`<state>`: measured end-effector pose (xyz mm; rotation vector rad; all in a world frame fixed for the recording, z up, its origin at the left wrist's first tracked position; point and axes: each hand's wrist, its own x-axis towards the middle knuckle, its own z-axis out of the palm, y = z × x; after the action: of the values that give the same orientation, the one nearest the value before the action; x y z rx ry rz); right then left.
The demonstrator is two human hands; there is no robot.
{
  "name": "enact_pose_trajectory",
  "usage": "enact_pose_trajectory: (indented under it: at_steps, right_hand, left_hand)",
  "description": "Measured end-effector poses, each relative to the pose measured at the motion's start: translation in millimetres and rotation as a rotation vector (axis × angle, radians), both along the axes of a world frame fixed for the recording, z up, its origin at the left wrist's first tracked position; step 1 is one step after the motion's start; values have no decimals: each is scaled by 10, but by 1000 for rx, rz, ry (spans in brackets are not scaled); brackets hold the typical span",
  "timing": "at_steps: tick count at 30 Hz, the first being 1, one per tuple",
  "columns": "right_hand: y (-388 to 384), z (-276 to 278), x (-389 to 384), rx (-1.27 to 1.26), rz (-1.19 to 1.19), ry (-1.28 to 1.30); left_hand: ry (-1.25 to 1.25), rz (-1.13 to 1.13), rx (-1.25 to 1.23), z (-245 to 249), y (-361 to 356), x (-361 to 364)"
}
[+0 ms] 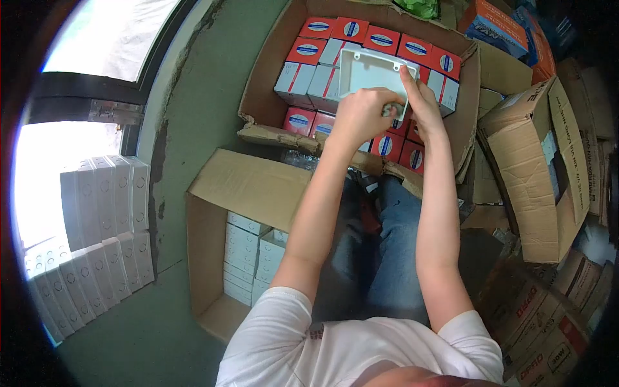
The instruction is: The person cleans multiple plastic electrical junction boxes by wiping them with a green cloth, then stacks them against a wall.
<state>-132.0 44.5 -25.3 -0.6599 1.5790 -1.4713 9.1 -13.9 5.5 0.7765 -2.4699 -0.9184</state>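
A white, open-faced plastic junction box (367,72) is held up over a carton of red and white boxes. My right hand (422,106) grips its right side, with the thumb along the rim. My left hand (369,116) is closed at the box's lower edge, fingers curled inward. Something small and pale shows at those fingertips, too small to name. Beneath both hands, the open cardboard carton (258,84) holds rows of small red-and-white boxes (306,50).
Another open carton (245,177) at my left knee holds stacked white junction boxes (242,258). More white boxes (97,258) are stacked on the floor by the doorway. At right stand an opened carton (529,174), an orange-and-blue box (493,29) and other cardboard.
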Motion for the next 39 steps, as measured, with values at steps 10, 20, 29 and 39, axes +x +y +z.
enact_pose_trajectory:
  at_steps: [10, 20, 29, 39]
  right_hand:
    - [-7, 10, 188, 9, 105, 381]
    - [-75, 988, 1437, -406, -74, 374]
    - [-266, 2840, 3142, -982, -71, 1230]
    - [-603, 3457, 4334, -653, 78, 1677]
  left_hand:
    - [-159, 483, -65, 67, 91, 463]
    - [137, 664, 7, 449, 1683, 2571]
    - [-190, 916, 62, 168, 3268, 4001]
    - [-162, 941, -39, -43, 3414, 4063]
